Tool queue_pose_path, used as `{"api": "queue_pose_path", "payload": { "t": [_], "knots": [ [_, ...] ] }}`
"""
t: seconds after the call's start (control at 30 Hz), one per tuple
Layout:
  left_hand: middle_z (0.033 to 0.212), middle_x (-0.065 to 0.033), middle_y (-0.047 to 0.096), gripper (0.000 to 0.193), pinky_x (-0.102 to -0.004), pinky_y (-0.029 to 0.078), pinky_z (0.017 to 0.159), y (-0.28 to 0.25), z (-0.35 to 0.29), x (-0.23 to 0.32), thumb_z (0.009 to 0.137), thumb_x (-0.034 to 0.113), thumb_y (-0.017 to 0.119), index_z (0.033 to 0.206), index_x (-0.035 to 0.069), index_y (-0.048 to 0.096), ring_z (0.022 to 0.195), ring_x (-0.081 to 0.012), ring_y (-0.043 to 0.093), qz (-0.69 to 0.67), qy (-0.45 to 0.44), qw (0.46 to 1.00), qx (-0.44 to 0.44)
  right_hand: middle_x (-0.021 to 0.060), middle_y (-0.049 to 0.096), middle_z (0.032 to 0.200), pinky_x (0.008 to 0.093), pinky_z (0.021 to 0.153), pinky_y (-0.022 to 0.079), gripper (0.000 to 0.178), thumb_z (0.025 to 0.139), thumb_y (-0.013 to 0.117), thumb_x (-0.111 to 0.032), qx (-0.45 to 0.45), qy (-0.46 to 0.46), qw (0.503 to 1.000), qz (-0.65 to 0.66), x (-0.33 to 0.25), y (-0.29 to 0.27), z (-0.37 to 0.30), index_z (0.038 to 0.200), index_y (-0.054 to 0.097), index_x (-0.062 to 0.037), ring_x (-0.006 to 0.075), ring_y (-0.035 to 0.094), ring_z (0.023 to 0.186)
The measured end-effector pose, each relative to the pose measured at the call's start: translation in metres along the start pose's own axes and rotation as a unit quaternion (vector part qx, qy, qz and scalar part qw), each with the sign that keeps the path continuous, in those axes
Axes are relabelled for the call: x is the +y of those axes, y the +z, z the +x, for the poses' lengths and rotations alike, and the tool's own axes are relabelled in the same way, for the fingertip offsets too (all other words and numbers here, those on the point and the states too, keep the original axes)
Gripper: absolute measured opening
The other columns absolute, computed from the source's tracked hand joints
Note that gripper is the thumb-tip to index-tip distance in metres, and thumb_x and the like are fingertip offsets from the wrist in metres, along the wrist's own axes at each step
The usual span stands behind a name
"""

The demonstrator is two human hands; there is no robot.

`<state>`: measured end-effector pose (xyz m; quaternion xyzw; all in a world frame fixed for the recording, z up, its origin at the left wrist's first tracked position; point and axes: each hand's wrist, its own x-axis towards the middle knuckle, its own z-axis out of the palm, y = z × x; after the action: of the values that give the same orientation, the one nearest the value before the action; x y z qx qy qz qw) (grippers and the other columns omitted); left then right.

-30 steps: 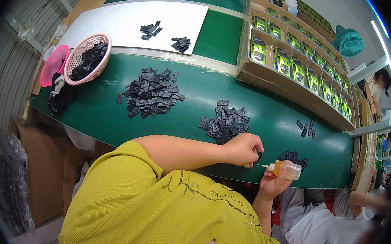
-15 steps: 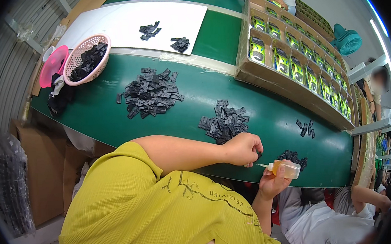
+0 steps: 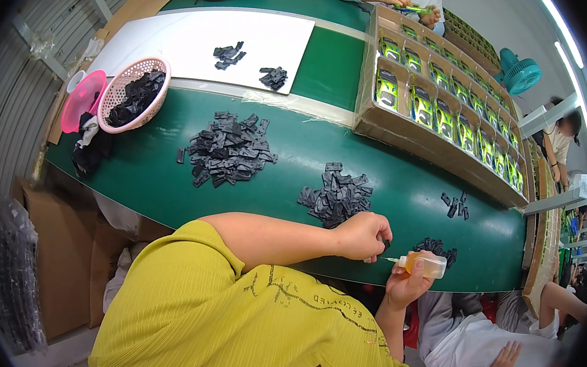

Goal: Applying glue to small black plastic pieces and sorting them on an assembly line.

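Observation:
My left hand (image 3: 364,236) is closed in a pinch on a small black plastic piece (image 3: 386,244), mostly hidden by the fingers. A small clear squeeze bottle (image 3: 429,265) of amber liquid lies tilted in my right hand (image 3: 408,283), with the fingers wrapped round it. The bottle's thin needle tip points left at the black piece; whether they touch is too small to tell. Just beyond my left hand spreads a pile of flat black pieces (image 3: 336,195). Another, smaller pile (image 3: 438,246) sits behind the bottle, partly covered by it.
On the green table (image 3: 162,173) lie a large black pile (image 3: 230,148) and a few loose pieces (image 3: 456,205). A pink basket (image 3: 103,115) stands far left, near a white board (image 3: 158,42). A divided cardboard box (image 3: 398,116) holds green-black packages. Other people sit across and at right.
The view has shifted slightly. Both my hands keep nearly the same pose, with the needle tip still near the black piece. Across the table, a person's hands have moved with a green item.

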<state>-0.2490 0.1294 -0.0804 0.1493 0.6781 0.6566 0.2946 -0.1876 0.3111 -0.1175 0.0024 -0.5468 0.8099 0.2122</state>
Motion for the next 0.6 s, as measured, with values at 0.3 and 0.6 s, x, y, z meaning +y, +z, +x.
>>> {"api": "queue_pose_path", "payload": {
  "t": [0.3,0.6],
  "knots": [
    [0.068,-0.0133,0.064,0.018,-0.0307,0.054,0.051,0.004,0.008,-0.009,0.078,-0.002,0.055,0.095,-0.006,0.057,0.059,-0.0187,0.067,-0.029,0.009,1.0,0.005,0.0096,0.056,0.098,0.0205,0.042,0.04,0.027,0.085,0.057,-0.008,0.038,0.007,0.999,0.017,0.002,-0.002,0.0,0.11,0.047,-0.004,0.0127,0.053,0.059],
    [0.084,-0.0135,0.063,0.021,-0.0284,0.055,0.058,-0.003,0.013,-0.004,0.082,0.0,0.058,0.101,-0.009,0.055,0.065,-0.018,0.067,-0.048,-0.059,0.997,-0.001,0.0105,0.055,0.086,0.0245,0.047,0.044,0.023,0.085,0.058,-0.001,0.015,-0.029,0.999,0.005,0.001,0.008,0.001,0.106,0.049,-0.0008,0.0158,0.053,0.06]
  ]
}}
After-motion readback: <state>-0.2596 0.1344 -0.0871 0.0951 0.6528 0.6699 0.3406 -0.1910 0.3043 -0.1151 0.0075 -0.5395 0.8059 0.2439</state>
